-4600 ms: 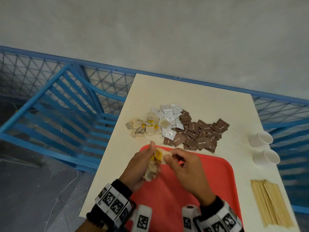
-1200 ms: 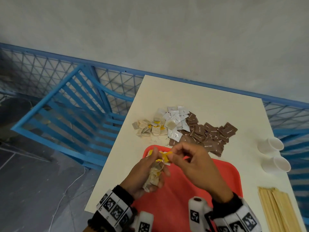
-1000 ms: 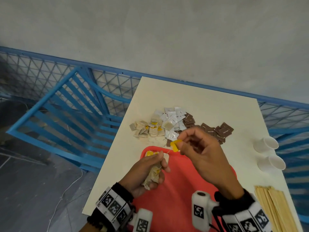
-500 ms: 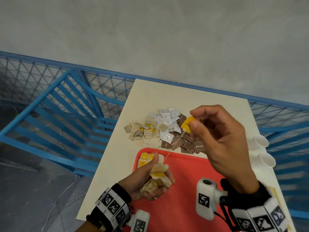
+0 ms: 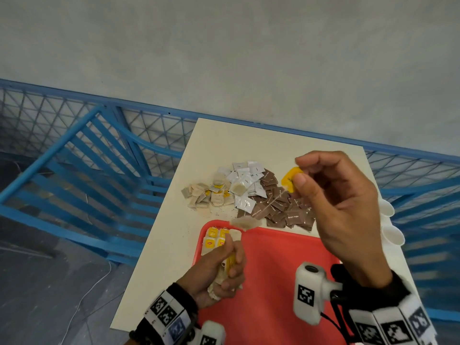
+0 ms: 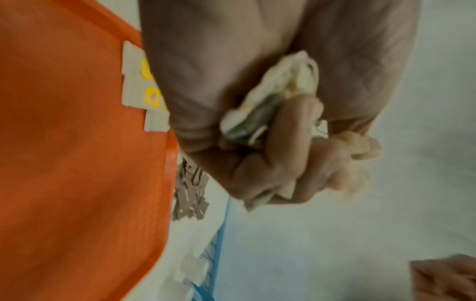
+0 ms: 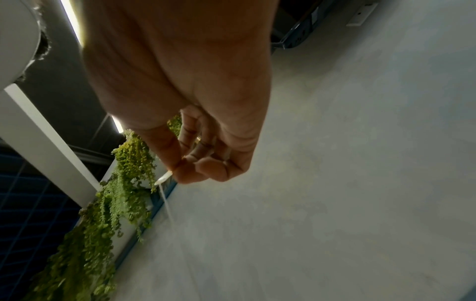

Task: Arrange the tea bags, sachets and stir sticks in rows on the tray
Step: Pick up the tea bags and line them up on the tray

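Pinching a yellow tag point(image 5: 288, 181) in right hand point(image 5: 343, 210), light limp tea bag point(image 5: 245, 223) dangling by thread above tray point(image 5: 273, 270) far edge, left hand point(image 5: 219, 267) clutching soft spare bags point(image 6: 270, 106); best handled by tag.

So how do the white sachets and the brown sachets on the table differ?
The white sachets are pale and glossy; the brown sachets are dark with printed lettering. The white pile sits to the left, beside the tea bags; the brown pile spreads wider to the right. Both are small flat squares, heaped loosely beyond the tray.
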Demonstrator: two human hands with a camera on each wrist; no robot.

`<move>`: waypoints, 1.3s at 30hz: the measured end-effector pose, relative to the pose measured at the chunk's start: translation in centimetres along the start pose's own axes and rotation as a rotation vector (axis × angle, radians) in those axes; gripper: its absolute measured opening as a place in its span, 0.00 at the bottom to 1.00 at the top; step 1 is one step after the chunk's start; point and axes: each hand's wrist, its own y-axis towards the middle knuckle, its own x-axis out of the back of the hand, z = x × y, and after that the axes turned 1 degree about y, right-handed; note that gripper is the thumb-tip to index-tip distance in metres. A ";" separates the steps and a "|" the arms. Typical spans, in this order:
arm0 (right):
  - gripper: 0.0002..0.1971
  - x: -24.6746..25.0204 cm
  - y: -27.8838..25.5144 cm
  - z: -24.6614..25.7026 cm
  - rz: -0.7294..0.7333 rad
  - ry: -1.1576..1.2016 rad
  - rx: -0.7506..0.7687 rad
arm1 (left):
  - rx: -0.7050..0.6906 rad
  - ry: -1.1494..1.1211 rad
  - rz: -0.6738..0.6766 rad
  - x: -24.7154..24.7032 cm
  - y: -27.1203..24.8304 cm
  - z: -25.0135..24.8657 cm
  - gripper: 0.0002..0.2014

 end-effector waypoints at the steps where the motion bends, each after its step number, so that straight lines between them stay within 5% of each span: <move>1: 0.08 0.2 0.1 0.3 -0.023 0.004 0.004 | 0.020 0.052 -0.057 0.5 -0.3 -0.1 0.22; 5: 0.10 1.1 0.8 0.6 0.070 -0.132 -0.012 | 0.146 0.851 -0.368 0.4 -1.2 -1.0 0.17; 8: 0.11 1.9 1.1 0.3 0.160 -0.213 -0.053 | -0.064 1.119 -0.512 -1.7 -0.6 -3.0 0.11; 13: 0.12 2.2 0.9 0.4 0.181 -0.261 -0.054 | -0.354 1.418 -0.439 -5.0 1.7 -4.4 0.28; 16: 0.11 2.3 0.8 0.7 0.152 -0.237 -0.062 | -0.384 1.538 -0.373 -6.1 2.9 -3.1 0.18; 19: 0.10 3.2 0.8 0.1 0.048 -0.222 -0.092 | -0.451 1.497 -0.343 -5.2 2.7 -2.6 0.12; 24: 0.10 3.8 0.4 -4.0 -0.137 -0.036 -0.339 | -0.294 1.347 -0.334 -3.7 0.3 -3.0 0.14; 27: 0.08 3.2 -0.4 -5.8 -0.131 0.029 -0.448 | -0.247 1.347 -0.445 -2.5 -0.6 -2.9 0.21; 34: 0.05 2.2 -0.3 -5.5 -0.112 0.046 -0.414 | -0.250 1.232 -0.421 -2.9 -2.0 -2.3 0.09; 39: 0.11 1.0 -1.4 -7.2 -0.052 0.032 -0.526 | -0.231 1.081 -0.602 -1.6 -2.6 -1.7 0.09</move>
